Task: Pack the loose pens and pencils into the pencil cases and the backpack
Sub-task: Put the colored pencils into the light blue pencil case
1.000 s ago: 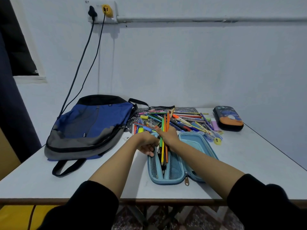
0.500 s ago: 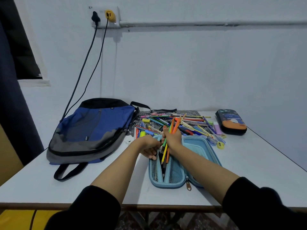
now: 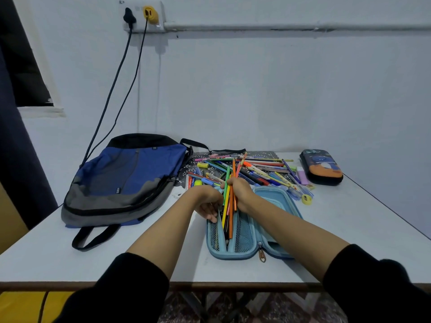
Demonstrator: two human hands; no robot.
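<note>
Right hand point(image 3: 240, 191) grips pencils point(image 3: 230, 220); lower ends partly hidden in blue case point(image 3: 277, 206).

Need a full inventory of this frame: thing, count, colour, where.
table: 1, white, across the foreground
backpack: 1, blue, grey and black, lying flat at table left
light-blue pencil case: 1, open, table centre
dark pencil case: 1, black with orange print, closed, far right
loose pens and pencils: pile, too many to count, mixed colours, behind the open case
patterned mat: 1, black and white, under the pile
pen bundle: several, green, yellow, orange, lower ends in the open case
wall plugs: 2, black and yellow, upper left
left-hand grip: on the open case's left edge
right-hand grip: round the pen bundle
</note>
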